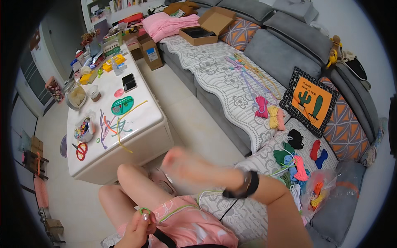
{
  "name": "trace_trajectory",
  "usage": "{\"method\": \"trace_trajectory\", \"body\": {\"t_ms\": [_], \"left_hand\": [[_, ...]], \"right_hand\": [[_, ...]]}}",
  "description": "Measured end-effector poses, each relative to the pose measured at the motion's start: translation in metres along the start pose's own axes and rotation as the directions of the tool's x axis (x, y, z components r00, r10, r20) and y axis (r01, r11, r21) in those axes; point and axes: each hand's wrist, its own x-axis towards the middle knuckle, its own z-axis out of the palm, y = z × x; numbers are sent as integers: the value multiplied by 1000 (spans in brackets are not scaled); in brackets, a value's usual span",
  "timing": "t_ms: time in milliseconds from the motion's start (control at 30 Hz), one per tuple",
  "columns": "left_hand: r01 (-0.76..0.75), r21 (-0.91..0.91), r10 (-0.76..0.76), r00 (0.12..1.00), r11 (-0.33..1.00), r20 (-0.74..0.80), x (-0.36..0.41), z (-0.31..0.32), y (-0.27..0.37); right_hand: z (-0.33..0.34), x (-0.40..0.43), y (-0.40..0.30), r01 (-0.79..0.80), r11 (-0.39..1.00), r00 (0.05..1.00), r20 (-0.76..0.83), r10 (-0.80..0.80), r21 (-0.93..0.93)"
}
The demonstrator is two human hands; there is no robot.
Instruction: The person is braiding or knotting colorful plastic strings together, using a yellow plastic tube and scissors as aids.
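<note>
Low in the picture, my left hand (138, 228) pinches a small green loop (144, 210) between thumb and finger. From near it a light green and white cord (176, 213) runs across the pink patterned clothing (198, 223) on my lap and onto the sofa at my right. My right hand (183, 164) is raised over the space between my knees and the sofa, blurred by motion. Its fingers look curled, but whether anything is in them I cannot make out. A black band (249, 184) circles that wrist.
A white coffee table (93, 169) ahead carries red-handled scissors (82, 151), cut cords (119, 127), a green case (122, 105) and a phone (129, 82). Several cord bundles (285, 153) lie on the sofa to my right, beside a clear plastic bag (325, 183). A cactus cushion (310, 102) leans behind them.
</note>
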Motion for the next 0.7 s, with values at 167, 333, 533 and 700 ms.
{"method": "trace_trajectory", "body": {"t_ms": [167, 333, 533, 700], "left_hand": [[-22, -78, 8, 986, 997, -169, -3, -23, -6], [134, -160, -176, 940, 978, -291, -12, -31, -9], [88, -87, -109, 955, 992, -277, -14, -36, -25], [130, -144, -159, 965, 981, -209, -12, -36, -24]], "right_hand": [[-238, 0, 123, -352, 773, 470, -813, -343, -529], [-332, -34, 193, -667, 497, 399, -829, -392, -556], [-367, -35, 215, -741, 326, 486, -803, -344, -587], [-407, -51, 180, -696, 450, 237, -771, -591, -559]]}}
